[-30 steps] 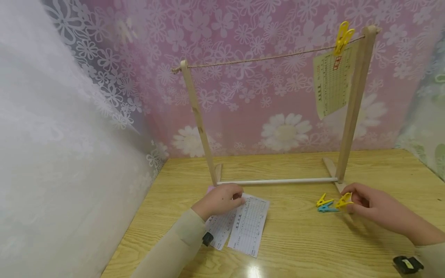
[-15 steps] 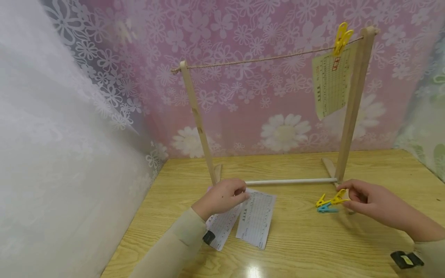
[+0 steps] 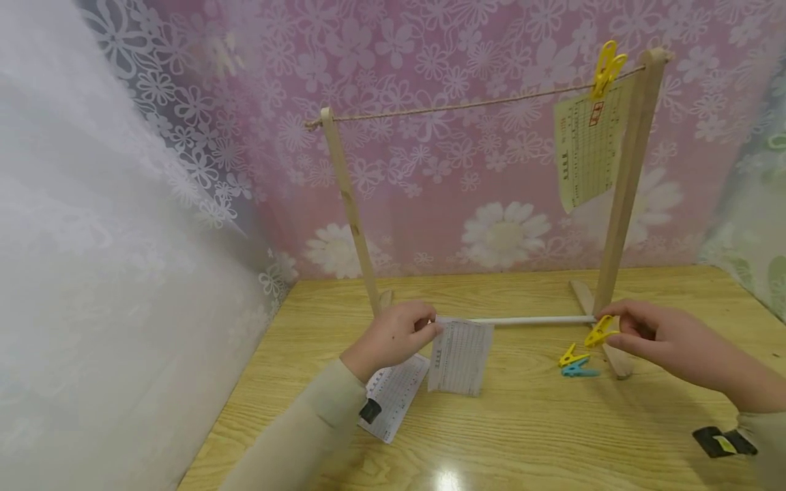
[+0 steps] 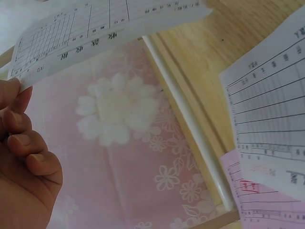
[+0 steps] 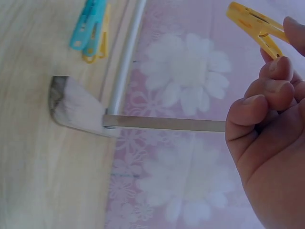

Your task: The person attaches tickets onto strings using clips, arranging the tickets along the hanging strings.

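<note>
Now, what changed: both hands have lifted their things off the worktop (image 3: 528, 423).
Left hand (image 3: 393, 337): pinches the white slip (image 3: 460, 354) by its top edge, at centre of the head view; it was flat before, now it hangs upright.
Right hand (image 3: 660, 341): grips a yellow clip (image 3: 600, 332), raised above the two spare clips (image 3: 574, 363).
Meaning: slip and clip seem ready for the string (image 3: 467, 104).
</note>
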Action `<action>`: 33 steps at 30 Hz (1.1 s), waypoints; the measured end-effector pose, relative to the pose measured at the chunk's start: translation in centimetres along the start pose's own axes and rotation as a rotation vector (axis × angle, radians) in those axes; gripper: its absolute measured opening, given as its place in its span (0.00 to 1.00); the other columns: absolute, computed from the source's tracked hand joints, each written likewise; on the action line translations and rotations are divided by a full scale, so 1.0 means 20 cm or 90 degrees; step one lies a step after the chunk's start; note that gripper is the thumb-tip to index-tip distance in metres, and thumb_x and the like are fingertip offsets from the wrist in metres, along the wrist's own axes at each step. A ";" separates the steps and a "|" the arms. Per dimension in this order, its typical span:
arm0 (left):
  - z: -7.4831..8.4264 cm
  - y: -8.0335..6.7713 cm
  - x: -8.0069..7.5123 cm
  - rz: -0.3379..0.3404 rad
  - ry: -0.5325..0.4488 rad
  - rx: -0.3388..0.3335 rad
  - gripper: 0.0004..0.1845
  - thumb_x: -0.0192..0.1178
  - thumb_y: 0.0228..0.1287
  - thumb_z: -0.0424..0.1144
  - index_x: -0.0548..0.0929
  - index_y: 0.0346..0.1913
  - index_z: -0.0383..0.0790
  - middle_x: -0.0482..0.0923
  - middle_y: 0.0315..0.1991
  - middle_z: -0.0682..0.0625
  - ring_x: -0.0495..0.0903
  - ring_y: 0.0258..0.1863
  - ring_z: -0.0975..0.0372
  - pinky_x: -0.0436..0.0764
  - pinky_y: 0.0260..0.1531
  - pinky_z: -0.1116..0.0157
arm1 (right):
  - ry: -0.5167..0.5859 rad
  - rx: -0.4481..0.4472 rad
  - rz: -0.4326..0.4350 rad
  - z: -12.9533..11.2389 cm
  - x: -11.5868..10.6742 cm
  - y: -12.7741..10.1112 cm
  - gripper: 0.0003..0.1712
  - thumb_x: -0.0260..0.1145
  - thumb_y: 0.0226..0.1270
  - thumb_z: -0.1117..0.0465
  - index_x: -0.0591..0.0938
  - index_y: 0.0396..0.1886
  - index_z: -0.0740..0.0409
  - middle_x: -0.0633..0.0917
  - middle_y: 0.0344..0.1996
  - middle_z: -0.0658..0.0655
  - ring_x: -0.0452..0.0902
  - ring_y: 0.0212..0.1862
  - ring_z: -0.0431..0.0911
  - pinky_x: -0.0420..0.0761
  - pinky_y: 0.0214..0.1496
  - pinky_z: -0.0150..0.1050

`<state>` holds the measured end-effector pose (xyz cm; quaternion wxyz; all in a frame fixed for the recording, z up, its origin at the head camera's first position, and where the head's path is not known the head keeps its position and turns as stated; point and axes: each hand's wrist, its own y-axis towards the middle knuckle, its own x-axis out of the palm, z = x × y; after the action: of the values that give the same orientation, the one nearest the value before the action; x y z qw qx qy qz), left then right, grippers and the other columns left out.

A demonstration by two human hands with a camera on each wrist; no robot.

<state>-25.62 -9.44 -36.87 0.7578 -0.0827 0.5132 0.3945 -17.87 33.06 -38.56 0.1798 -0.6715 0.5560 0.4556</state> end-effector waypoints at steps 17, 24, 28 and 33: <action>0.06 0.08 -0.08 0.116 0.025 0.049 0.14 0.57 0.77 0.43 0.73 0.29 0.49 0.63 0.21 0.54 0.60 0.17 0.65 0.63 0.21 0.69 | -0.015 -0.047 0.073 -0.12 -0.13 0.06 0.18 0.67 0.72 0.62 0.78 0.59 0.51 0.72 0.24 0.45 0.61 0.18 0.40 0.63 0.20 0.35; 0.09 0.12 -0.12 0.157 0.036 0.066 0.13 0.57 0.76 0.40 0.75 0.29 0.47 0.65 0.22 0.55 0.63 0.19 0.65 0.64 0.22 0.68 | -0.026 -0.019 0.104 -0.18 -0.21 0.10 0.17 0.69 0.71 0.61 0.80 0.58 0.49 0.72 0.24 0.46 0.62 0.19 0.41 0.63 0.22 0.36; 0.11 0.15 -0.15 0.178 0.065 0.080 0.13 0.57 0.75 0.40 0.76 0.28 0.47 0.66 0.21 0.56 0.63 0.18 0.66 0.64 0.21 0.69 | -0.040 -0.047 0.124 -0.21 -0.27 0.13 0.18 0.69 0.70 0.63 0.80 0.58 0.50 0.71 0.24 0.46 0.62 0.19 0.41 0.61 0.21 0.36; 0.12 0.17 -0.17 0.187 0.089 0.086 0.12 0.58 0.75 0.40 0.77 0.29 0.48 0.66 0.22 0.57 0.63 0.19 0.66 0.64 0.21 0.69 | -0.057 -0.065 0.136 -0.26 -0.33 0.17 0.19 0.69 0.70 0.64 0.80 0.58 0.50 0.71 0.23 0.46 0.61 0.19 0.41 0.61 0.21 0.36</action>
<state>-26.73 -7.67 -31.93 0.6584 0.0173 0.5965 0.4587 -18.53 31.88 -29.60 0.1206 -0.5957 0.5916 0.5297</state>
